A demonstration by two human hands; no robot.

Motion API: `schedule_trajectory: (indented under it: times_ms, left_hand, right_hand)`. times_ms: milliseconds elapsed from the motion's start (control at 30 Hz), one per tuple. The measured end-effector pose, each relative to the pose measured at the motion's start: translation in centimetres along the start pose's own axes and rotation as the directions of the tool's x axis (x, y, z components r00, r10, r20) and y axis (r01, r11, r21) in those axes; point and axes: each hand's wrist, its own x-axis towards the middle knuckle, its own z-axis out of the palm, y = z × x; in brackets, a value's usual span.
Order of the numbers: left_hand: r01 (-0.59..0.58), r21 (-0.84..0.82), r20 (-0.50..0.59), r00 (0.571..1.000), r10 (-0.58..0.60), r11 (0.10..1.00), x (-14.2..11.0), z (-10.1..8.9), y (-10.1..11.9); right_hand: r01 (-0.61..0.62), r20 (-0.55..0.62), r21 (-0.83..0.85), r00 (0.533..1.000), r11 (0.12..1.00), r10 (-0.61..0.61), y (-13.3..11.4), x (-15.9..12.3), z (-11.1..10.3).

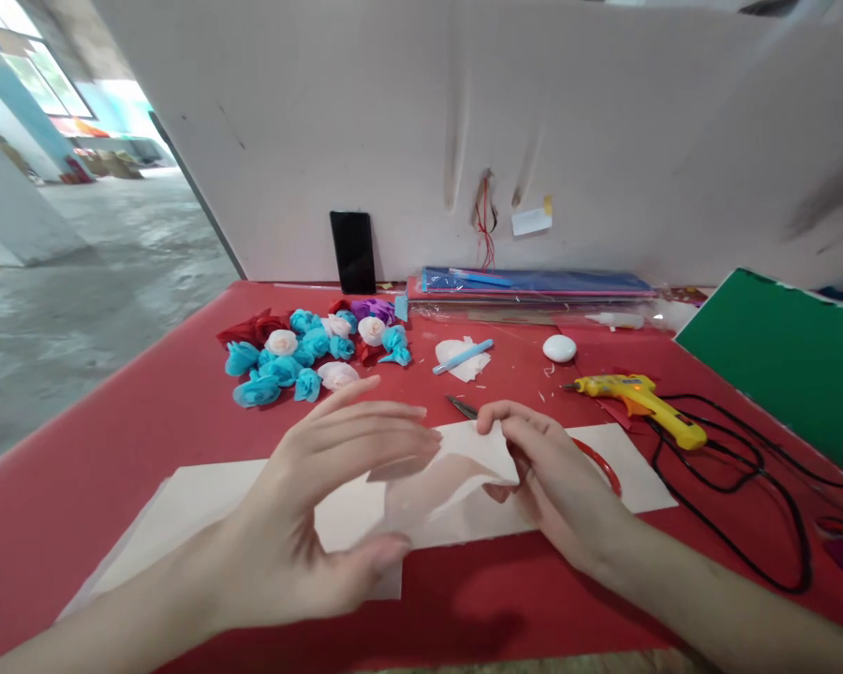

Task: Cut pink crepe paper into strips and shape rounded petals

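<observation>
My right hand (562,482) pinches a small curved piece of white paper (456,477) between thumb and fingers. To its left, my left hand (323,496) is open, its fingers curved and spread apart from the thumb around the paper's free end. I cannot tell whether the left fingertips touch it. Scissors show a dark blade tip (460,407) and a red handle (604,468) on either side of my right hand; their middle is hidden behind it. Beneath both hands lie larger white paper sheets (203,496) on the red tabletop (147,393).
Blue, white, red and purple paper flowers (316,346) are heaped at back left, near a leaning phone (353,253). A pale blue pen (464,357) lies on paper scraps. At right are a yellow glue gun (639,398), its black cord (801,524) and a green board (779,365).
</observation>
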Motion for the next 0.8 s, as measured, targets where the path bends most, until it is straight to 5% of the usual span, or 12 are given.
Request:
schedule_trajectory:
  times_ms: [167,500,633,733,800]
  left_hand:
    - [-0.05,0.232,0.116,0.993,0.023,0.971,0.6,0.5,1.2]
    - [-0.113,0.337,0.192,0.98,0.049,0.935,0.0,1.6,0.9]
    - [0.092,0.198,0.243,0.96,-0.14,0.976,0.0,1.5,0.9]
    - [0.514,-0.062,0.379,0.805,-0.456,0.856,0.5,1.2,1.4]
    - [0.767,-0.274,0.478,0.633,-0.61,0.581,0.8,1.0,1.7]
  right_hand:
    - [-0.06,0.017,0.092,0.998,0.994,0.059,0.7,-0.3,0.3]
    - [-0.092,0.062,0.187,0.995,0.978,0.081,1.0,-1.0,0.9]
    - [-0.104,0.077,0.211,0.993,0.972,0.089,0.8,-1.1,0.8]
    - [-0.029,0.074,0.176,0.997,0.984,0.016,0.4,-1.0,0.5]
    - [0.051,0.047,0.112,0.997,0.992,-0.056,0.0,-0.9,0.2]
